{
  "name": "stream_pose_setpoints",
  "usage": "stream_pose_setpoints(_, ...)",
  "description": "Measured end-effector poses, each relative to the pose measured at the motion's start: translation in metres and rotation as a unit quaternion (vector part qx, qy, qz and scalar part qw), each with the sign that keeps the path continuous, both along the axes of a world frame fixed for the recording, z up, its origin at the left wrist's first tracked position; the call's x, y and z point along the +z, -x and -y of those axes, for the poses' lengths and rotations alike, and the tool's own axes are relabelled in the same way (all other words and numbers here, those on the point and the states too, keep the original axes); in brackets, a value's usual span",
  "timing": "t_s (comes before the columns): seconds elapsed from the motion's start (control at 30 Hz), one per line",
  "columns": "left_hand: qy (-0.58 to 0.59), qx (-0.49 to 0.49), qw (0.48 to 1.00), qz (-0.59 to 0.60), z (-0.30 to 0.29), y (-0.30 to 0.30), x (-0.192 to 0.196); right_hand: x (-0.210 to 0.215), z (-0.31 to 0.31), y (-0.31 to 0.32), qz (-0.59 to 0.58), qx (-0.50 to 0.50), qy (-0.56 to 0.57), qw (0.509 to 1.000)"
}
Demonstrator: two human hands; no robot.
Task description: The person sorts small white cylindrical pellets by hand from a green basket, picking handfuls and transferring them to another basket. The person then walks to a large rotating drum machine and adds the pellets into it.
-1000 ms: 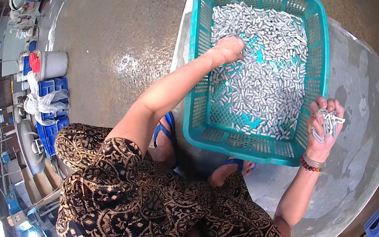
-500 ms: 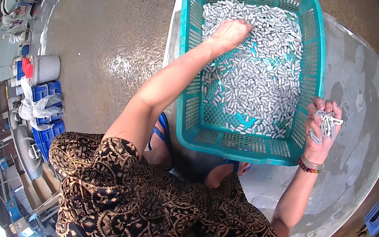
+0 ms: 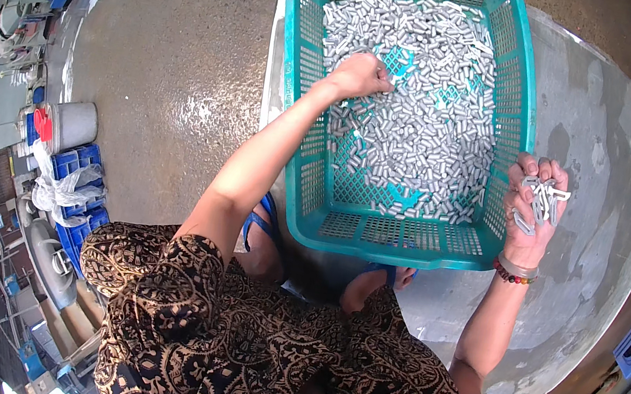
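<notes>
A green plastic basket [image 3: 397, 253] with lattice walls holds a spread layer of small silver-grey cylindrical pieces [image 3: 436, 154]. Inside it, toward the left wall, my left hand [image 3: 360, 76] rests low on the pieces with its fingers curled in; anything under the fingertips is hidden. My right hand [image 3: 533, 201] is palm up beside the basket's right rim, its fingers bent around several pale grey elongated flat pieces [image 3: 547, 201] with openings in them. Green basket floor [image 3: 398, 61] shows through just beyond my left hand.
The basket stands on a grey slab [image 3: 571, 235] with damp patches. Wet brown floor [image 3: 178, 79] lies to the left. Farther left are a grey bucket [image 3: 76, 120] and blue crates [image 3: 79, 166] with a clear plastic bag on them. My sandalled feet [image 3: 264, 226] are near the basket's near edge.
My left hand has drawn nearer to me and a little left through the pieces, leaving a bare patch behind it. The basket has shifted slightly left in view. My right hand keeps its hold.
</notes>
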State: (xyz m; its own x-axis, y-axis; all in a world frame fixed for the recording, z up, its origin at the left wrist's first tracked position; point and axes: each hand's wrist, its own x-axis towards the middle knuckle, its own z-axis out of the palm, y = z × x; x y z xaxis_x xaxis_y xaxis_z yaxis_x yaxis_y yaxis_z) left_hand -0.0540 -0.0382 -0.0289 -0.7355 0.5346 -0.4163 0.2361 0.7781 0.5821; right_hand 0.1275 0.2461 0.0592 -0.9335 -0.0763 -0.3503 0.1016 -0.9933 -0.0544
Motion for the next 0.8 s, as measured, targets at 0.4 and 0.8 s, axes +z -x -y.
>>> stream_pose_setpoints(0.4,-0.472,0.189,0.771,0.384,-0.018,0.017,0.032,0.004,0.006,0.01,-0.026,0.016,0.01,0.999)
stream_pose_setpoints(0.8,0.076,-0.075,0.963,-0.247,-0.068,-0.006,-0.023,0.005,0.0,-0.002,-0.009,0.001,-0.012,1.0)
